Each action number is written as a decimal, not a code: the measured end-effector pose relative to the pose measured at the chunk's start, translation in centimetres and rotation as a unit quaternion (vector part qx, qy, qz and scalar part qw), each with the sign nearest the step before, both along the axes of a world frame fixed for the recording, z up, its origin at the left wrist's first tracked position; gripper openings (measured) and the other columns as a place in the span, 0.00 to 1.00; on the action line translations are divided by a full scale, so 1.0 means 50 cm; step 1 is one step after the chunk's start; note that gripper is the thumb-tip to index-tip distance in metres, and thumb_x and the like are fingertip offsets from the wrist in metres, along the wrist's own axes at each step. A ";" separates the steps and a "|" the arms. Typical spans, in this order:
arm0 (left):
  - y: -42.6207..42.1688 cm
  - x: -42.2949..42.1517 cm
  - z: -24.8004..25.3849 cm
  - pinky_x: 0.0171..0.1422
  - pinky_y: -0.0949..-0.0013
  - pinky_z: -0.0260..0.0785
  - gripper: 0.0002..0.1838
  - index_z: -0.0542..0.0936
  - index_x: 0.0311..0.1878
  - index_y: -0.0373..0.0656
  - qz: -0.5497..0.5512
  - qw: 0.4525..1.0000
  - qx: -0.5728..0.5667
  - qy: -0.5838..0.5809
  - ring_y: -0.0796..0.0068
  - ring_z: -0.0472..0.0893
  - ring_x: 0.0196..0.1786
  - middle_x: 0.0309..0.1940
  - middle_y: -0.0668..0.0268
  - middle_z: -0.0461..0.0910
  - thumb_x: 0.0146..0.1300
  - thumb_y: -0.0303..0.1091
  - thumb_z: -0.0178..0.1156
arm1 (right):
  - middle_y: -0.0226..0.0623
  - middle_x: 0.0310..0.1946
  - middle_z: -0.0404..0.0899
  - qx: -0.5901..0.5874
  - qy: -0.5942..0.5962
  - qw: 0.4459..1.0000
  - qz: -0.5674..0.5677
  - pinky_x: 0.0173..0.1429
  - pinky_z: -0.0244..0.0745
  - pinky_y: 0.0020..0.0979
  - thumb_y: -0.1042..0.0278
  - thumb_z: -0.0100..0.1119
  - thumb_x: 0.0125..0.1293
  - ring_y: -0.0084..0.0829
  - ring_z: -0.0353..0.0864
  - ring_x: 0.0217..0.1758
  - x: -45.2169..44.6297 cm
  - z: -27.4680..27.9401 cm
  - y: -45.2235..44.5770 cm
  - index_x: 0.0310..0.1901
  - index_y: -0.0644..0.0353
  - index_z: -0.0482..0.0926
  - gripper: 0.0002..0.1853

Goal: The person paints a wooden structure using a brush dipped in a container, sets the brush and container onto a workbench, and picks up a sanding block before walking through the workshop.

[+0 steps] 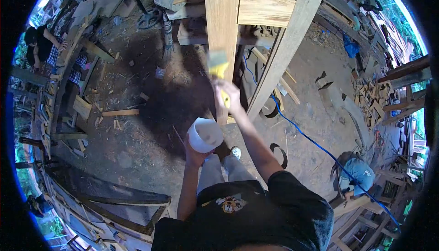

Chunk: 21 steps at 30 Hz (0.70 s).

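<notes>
In the head view, my right hand (229,96) is closed around the yellow handle of a paintbrush (219,68). The brush is slightly blurred, and its bristles lie over the face of a tall wooden plank (224,13); whether they touch it I cannot tell. Low and to the left, my left hand (194,155) grips a white plastic container (201,141) from its side and underneath. The container is tilted so that its inside shows; I cannot make out what is in it. A short wooden crosspiece (266,8) joins the plank to a second upright (288,50).
A blue cable (315,142) runs across the dirt floor on the right. Wood scraps (120,112) and shavings lie about. One person (356,175) works at lower right, another (41,45) sits at upper left. Curved dark pieces (278,155) lie near my feet.
</notes>
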<state>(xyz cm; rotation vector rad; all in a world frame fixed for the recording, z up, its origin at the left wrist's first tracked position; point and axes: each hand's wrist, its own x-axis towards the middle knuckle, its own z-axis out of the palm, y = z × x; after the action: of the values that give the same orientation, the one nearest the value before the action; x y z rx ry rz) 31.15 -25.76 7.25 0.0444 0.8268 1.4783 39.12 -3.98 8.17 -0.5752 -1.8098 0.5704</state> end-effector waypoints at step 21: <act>0.018 0.031 0.126 0.39 0.67 0.72 0.32 0.70 0.49 0.44 -0.029 0.898 0.108 0.425 0.70 0.77 0.40 0.42 0.65 0.74 0.38 0.40 0.68 | 0.40 0.26 0.78 -0.171 -0.006 0.982 -0.080 0.35 0.70 0.25 0.73 0.50 0.58 0.29 0.77 0.29 0.097 0.001 0.027 0.26 0.65 0.76 0.07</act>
<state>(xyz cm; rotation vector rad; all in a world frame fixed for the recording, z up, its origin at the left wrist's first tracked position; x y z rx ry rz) 32.69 -24.85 13.56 0.9316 1.3286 1.4783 43.95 -2.65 8.24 -0.9503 -1.6682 0.7728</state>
